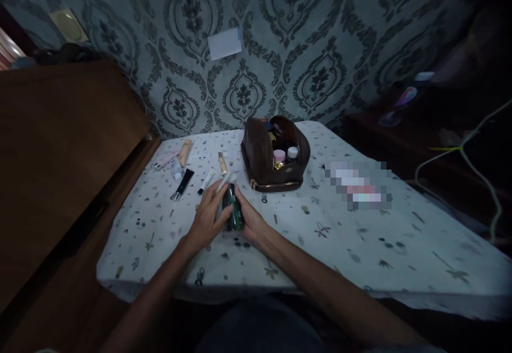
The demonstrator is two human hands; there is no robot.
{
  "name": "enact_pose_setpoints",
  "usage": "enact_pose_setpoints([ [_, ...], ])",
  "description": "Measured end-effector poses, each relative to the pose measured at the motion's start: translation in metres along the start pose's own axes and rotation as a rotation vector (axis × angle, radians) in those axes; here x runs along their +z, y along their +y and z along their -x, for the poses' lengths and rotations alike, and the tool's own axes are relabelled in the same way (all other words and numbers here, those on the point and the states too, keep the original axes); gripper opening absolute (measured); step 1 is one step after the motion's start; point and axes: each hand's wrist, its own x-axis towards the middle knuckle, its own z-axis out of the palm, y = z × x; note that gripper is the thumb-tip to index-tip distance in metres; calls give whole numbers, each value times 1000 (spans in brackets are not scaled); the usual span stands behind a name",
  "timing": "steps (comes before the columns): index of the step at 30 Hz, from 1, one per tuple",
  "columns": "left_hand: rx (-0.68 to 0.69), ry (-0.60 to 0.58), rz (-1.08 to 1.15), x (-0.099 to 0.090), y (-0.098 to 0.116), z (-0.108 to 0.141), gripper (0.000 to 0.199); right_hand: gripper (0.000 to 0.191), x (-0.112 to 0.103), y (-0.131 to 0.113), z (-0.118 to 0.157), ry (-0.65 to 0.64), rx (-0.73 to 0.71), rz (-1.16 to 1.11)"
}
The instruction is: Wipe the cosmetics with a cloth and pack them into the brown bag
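Between my two hands is a dark green bottle (234,211), glossy and held roughly upright over the bed. My left hand (208,217) closes on its left side, the thumb lying across it. Round the right side wraps my right hand (253,218), its fingers mostly hidden. A thin whitish piece (224,181) shows by my left fingertips; I cannot make out what it is. Just beyond the hands lie a small white tube (208,178) with a black cap and a slim beige bottle (222,163). A black tube (184,184) lies to the left.
An unzipped brown cosmetic bag (256,155) stands at the back, with several jars inside, one pink-lidded jar (279,155) among them. A peach tube (184,152) lies back left. The patterned sheet (280,257) covers the bed. A wooden cabinet (60,155) borders the left; a blurred patch lies right.
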Motion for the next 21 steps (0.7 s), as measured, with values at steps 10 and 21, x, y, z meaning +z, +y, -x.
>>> enact_pose_setpoints([
  [10,235,-48,-127,9,34,42,60,34,-6,-19,-4,16,1,-175],
  [21,-227,9,87,21,13,39,73,16,-2,-3,-1,-13,-75,-234],
])
